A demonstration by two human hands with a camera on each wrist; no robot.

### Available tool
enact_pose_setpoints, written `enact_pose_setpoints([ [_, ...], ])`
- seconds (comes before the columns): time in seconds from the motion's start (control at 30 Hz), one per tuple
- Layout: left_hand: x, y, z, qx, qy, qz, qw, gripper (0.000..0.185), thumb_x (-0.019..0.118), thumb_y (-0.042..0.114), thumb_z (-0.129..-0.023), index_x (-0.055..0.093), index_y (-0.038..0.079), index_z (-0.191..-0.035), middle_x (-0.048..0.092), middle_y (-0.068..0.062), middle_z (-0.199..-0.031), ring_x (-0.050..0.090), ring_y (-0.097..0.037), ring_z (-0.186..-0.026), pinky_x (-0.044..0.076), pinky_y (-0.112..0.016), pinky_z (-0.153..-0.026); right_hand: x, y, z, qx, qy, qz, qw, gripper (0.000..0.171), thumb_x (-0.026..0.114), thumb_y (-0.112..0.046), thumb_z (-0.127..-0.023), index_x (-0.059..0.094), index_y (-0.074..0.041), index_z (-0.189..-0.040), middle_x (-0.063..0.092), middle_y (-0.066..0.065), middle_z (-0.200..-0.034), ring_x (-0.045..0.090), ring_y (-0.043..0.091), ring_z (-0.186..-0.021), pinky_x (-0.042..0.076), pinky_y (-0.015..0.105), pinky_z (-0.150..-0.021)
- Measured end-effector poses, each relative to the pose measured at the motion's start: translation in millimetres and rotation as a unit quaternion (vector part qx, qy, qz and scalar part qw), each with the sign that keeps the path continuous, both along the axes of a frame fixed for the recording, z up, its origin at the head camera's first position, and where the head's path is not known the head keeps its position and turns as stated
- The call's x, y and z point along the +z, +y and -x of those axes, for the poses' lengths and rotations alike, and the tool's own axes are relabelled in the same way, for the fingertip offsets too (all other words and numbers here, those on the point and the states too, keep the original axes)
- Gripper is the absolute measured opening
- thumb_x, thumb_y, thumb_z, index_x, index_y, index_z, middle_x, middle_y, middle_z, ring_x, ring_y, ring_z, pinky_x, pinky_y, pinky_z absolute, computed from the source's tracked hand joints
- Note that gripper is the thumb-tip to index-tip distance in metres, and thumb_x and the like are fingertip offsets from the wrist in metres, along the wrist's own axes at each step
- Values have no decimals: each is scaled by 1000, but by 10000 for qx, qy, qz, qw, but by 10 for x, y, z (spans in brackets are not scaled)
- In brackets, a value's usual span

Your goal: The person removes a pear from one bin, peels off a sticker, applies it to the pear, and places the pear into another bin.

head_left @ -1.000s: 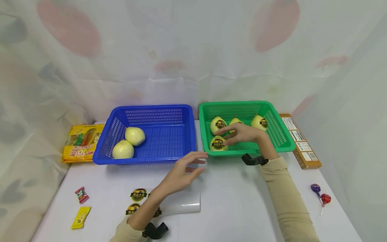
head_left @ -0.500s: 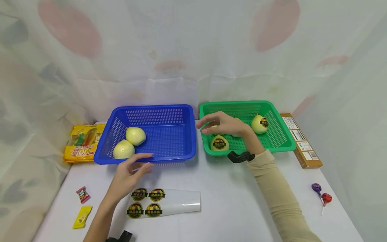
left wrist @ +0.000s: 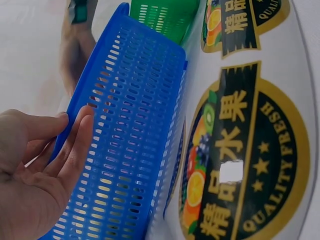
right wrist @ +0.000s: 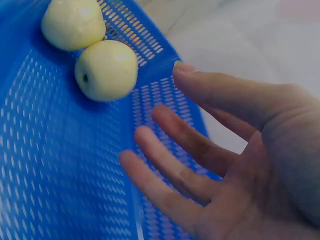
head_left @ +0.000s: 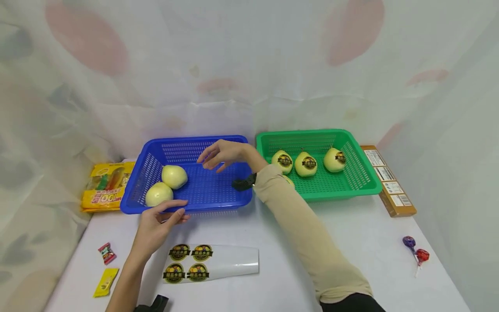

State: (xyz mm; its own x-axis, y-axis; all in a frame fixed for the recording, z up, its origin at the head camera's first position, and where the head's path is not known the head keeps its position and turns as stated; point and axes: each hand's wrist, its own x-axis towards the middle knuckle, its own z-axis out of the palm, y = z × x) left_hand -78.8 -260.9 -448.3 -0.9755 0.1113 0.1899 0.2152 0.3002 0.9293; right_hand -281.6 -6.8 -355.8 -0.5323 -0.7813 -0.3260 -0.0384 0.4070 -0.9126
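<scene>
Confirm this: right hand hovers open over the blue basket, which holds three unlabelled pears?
Not quite: the blue basket holds two unlabelled pears, not three, as the head view shows. The right hand does hover open over it.

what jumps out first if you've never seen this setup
Two perforated plastic baskets side by side at the table's back: the blue basket holding two plain pale-yellow pears, and the green basket holding stickered pears. The right hand hovers open over the blue basket, while the left hand touches its front rim. Nearer the person lies a glossy sheet of round fruit stickers.
</scene>
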Motion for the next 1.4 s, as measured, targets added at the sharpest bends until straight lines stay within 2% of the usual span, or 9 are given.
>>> enact_pose_setpoints([
  [0.07, -6, 0, -3, -12, -10, 16, 10000, 27, 68, 0, -105, 71, -11, -129, 82, 8, -102, 83, -9, -88, 71, -35, -81, -33, -132, -34, -117, -174, -127, 9997, 38, 65, -14, -110, 65, -10, -148, 60, 14, -159, 60, 32, -144, 53, 56, -124],
  [0.2, -2, -2, -21, -3, -8, -2, 10000, 26, 69, 0, -105, 72, -9, -129, 83, -1, -106, 84, -12, -88, 71, -36, -81, -151, -411, -139, -343, -453, -82, 9983, 47, 62, -16, -111, 56, -12, -158, 49, 12, -169, 45, 39, -158, 46, 60, -129],
  [0.37, 4, 6, -41, 43, -29, 19, 10000, 27, 69, 1, -104, 72, -8, -129, 83, -8, -107, 84, -11, -88, 71, -36, -81, -286, -705, -296, -295, -495, 99, 9983, 53, 57, -22, -114, 46, -19, -166, 34, 5, -179, 35, 39, -165, 41, 61, -132],
  [0.57, 8, 9, -43, 78, -61, 18, 9999, 26, 70, 1, -104, 73, -6, -129, 82, -13, -109, 84, -11, -88, 71, -38, -82, -362, -895, -376, -261, 50, 145, 9995, 54, 56, -23, -114, 45, -22, -167, 34, 2, -179, 33, 31, -167, 38, 62, -134],
  [0.8, 6, 11, -43, 99, -10, 25, 9999, 26, 70, 0, -104, 73, -6, -129, 82, -13, -111, 83, -10, -88, 71, -35, -81, -468, -1007, -344, -165, 837, 51, 9963, 50, 54, -12, -112, 54, -17, -161, 26, 0, -182, 19, 19, -171, 30, 39, -140],
  [0.97, 6, 17, -46, 107, -13, 15, 9999, 26, 70, 0, -104, 73, -7, -129, 82, -13, -111, 83, -10, -88, 71, -35, -82, -536, -1022, -295, 73, 1308, -41, 9914, 51, 58, -11, -110, 54, -14, -161, 38, 5, -177, 29, 22, -168, 39, 34, -135],
  [1.1, 8, 6, -54, 106, -77, -17, 9999, 26, 69, 1, -105, 73, -5, -130, 82, -4, -109, 83, -11, -89, 71, -38, -83, -582, -996, -251, 101, 1651, -100, 9862, 51, 69, -11, -105, 60, -11, -155, 51, 8, -170, 38, 24, -164, 45, 30, -129],
  [1.27, 8, 7, -60, 103, -37, -39, 9999, 26, 69, 0, -104, 73, -5, -129, 82, 2, -108, 83, -11, -88, 71, -37, -83, -634, -968, -261, -73, 1595, -182, 9870, 47, 75, -12, -102, 67, -14, -149, 38, 4, -177, 31, 24, -168, 43, 32, -131],
  [1.4, 7, 15, -48, 90, -1, -49, 9999, 26, 69, 0, -104, 73, -7, -129, 82, -6, -107, 83, -10, -88, 71, -36, -82, -664, -938, -294, -132, 1469, -69, 9890, 51, 77, -11, -101, 66, -15, -150, 42, 7, -175, 48, 29, -156, 54, 30, -113],
])
